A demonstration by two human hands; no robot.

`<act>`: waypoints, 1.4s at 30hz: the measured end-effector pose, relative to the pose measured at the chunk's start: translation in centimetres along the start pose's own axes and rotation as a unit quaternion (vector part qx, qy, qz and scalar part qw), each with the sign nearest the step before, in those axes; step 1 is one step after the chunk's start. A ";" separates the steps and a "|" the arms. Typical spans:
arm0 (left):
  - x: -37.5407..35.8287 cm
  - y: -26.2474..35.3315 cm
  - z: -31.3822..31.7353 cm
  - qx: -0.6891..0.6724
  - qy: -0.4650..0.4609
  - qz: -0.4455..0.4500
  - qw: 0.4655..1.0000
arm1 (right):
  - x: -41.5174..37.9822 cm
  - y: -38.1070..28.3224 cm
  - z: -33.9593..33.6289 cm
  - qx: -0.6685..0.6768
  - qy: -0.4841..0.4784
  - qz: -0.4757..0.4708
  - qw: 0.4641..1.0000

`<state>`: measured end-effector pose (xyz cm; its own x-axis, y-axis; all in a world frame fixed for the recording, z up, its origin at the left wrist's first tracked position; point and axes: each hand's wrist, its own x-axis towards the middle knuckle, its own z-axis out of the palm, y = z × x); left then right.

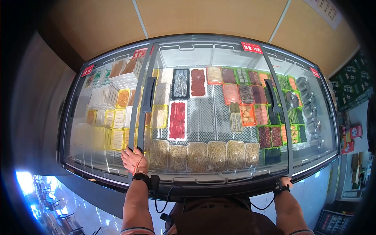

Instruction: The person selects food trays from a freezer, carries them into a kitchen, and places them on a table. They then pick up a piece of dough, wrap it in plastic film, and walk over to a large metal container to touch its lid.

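Below me stands a chest freezer [239, 181] with sliding glass lids. My left hand [134, 159] lies with spread fingers on the glass and dark frame bar [141, 129] at the left, holding nothing I can see. My right hand [286, 181] is at the front rim, by the lower end of the right frame bar [280, 125]; its fingers are mostly hidden. Under the glass near my left hand are noodle-like packs [159, 154] and yellow trays [117, 139]. A red meat tray [178, 120] lies further in. Black handles [149, 94] sit on the lids.
Green trays [270, 135] and round metal containers [313, 125] fill the freezer's right side. White packs [103, 96] are stacked at left. A tan panelled wall [211, 17] rises behind, and a metal surface [49, 102] stands at left. Cables [167, 201] hang from both wrists.
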<state>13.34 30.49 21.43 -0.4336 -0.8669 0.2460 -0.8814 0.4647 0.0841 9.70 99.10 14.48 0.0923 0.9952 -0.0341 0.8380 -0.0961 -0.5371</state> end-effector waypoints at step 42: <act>0.2 -0.2 0.2 0.010 -0.028 -0.006 1.000 | -0.6 0.2 0.1 -0.048 0.059 -0.042 0.996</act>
<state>13.37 30.17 21.27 -0.4315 -0.8817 0.1906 -0.8902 0.4504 0.0681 9.73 98.49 14.29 0.0772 0.9910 0.1092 0.8924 -0.0198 -0.4509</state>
